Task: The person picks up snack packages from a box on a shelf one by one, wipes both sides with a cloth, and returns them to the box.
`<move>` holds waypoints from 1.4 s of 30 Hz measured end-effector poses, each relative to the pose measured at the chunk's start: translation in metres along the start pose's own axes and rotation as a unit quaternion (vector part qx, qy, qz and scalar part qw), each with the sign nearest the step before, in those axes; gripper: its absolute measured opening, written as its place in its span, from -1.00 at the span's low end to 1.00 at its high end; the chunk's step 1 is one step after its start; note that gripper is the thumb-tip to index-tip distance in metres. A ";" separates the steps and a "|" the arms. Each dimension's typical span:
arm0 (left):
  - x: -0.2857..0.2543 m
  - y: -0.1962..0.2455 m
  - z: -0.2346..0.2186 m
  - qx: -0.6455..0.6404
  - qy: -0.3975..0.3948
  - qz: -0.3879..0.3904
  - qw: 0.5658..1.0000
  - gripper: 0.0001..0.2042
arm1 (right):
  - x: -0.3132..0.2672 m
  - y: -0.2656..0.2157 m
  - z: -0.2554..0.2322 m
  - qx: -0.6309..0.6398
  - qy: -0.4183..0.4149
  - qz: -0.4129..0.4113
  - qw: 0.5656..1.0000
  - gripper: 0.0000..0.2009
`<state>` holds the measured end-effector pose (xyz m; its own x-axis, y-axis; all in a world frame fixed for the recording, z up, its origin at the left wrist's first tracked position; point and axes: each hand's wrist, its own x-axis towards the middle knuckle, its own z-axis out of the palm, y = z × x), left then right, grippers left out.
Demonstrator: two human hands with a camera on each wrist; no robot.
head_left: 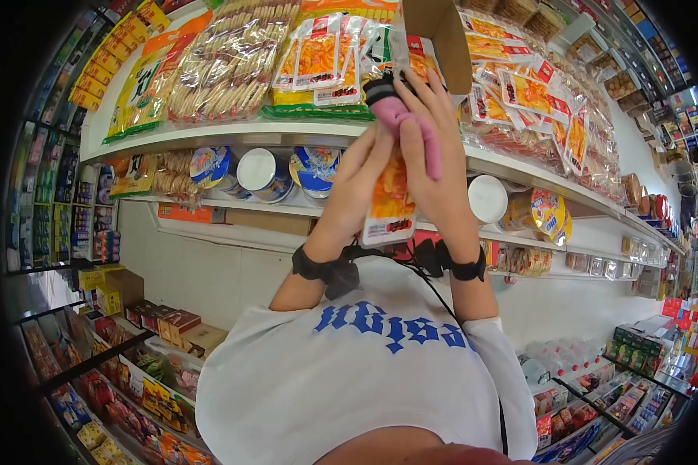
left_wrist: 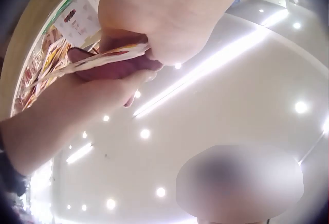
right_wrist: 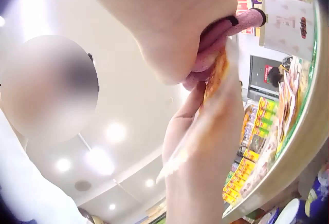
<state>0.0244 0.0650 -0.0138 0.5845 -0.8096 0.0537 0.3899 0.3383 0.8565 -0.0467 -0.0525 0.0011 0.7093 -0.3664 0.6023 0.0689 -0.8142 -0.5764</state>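
Note:
An orange snack packet [head_left: 390, 203] hangs upright between my two raised hands, in front of the top shelf [head_left: 233, 133]. My left hand [head_left: 354, 177] holds the packet from its left side, fingers stretched up along it. My right hand [head_left: 440, 151] grips a pink cloth [head_left: 406, 122] with a black band and presses it on the packet's upper part. In the left wrist view the packet [left_wrist: 97, 59] and the cloth [left_wrist: 115, 71] sit squeezed below my left palm [left_wrist: 164, 13]. In the right wrist view the cloth [right_wrist: 218, 36] lies under my right palm [right_wrist: 169, 23], against the packet [right_wrist: 217, 72].
The top shelf carries several bagged snacks [head_left: 225, 54] and an open cardboard box [head_left: 436, 35]. Round tubs [head_left: 257, 172] lie on the shelf below. Low racks of goods [head_left: 124, 372] run along the aisle at lower left, and bottles [head_left: 558, 358] stand at lower right.

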 end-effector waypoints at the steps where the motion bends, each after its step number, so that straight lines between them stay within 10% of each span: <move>1: 0.003 0.000 -0.001 -0.030 0.020 0.005 0.999 -0.61 | -0.004 -0.003 0.000 -0.063 -0.003 -0.019 0.998 -0.47; 5: 0.011 0.001 -0.006 -0.060 0.206 0.019 0.976 -0.56 | -0.031 -0.035 0.009 0.001 -0.025 -0.005 1.000 -0.42; 8: 0.021 0.008 -0.010 -0.075 0.137 0.052 0.986 -0.55 | -0.041 -0.035 -0.006 0.237 0.018 0.129 0.963 -0.45; 11: 0.023 -0.004 -0.003 0.023 0.097 0.101 0.990 -0.54 | -0.062 -0.004 -0.011 0.507 0.109 0.395 0.759 -0.48; 16: 0.043 -0.023 0.014 0.191 0.107 0.287 0.933 -0.50 | -0.061 -0.017 -0.012 0.320 0.048 0.234 0.917 -0.46; 20: 0.025 -0.011 0.018 0.024 -0.065 0.079 0.994 -0.34 | -0.060 -0.028 0.001 0.145 0.045 0.082 0.985 -0.38; 24: 0.014 -0.016 0.018 -0.299 -0.222 -0.015 0.928 -0.20 | -0.052 -0.023 -0.003 0.011 0.048 -0.021 0.999 -0.27; 27: 0.000 -0.026 0.025 -0.137 -0.121 0.035 0.983 -0.30 | -0.024 -0.027 -0.028 -0.068 0.088 -0.038 0.993 -0.32; 30: 0.021 -0.055 -0.001 -0.285 -0.221 0.077 0.929 -0.42 | -0.020 -0.019 -0.030 -0.088 0.063 -0.065 0.992 -0.37; 32: 0.013 -0.011 0.026 -0.354 0.005 -0.045 0.934 -0.45 | -0.031 -0.025 -0.026 -0.066 0.015 -0.096 0.993 -0.38; 35: 0.021 0.025 0.033 -0.352 -0.103 0.034 0.930 -0.43 | -0.065 -0.022 -0.014 -0.003 -0.083 -0.132 0.988 -0.33; 42: 0.028 0.007 0.024 -0.230 -0.142 0.060 0.961 -0.38 | -0.074 0.013 -0.025 0.208 0.060 0.135 0.967 -0.51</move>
<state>0.0260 0.0332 0.0062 0.4522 -0.8279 0.3317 0.6436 0.5604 0.5213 -0.1163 -0.0470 -0.0372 0.6561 -0.6096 0.4449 0.1865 -0.4403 -0.8783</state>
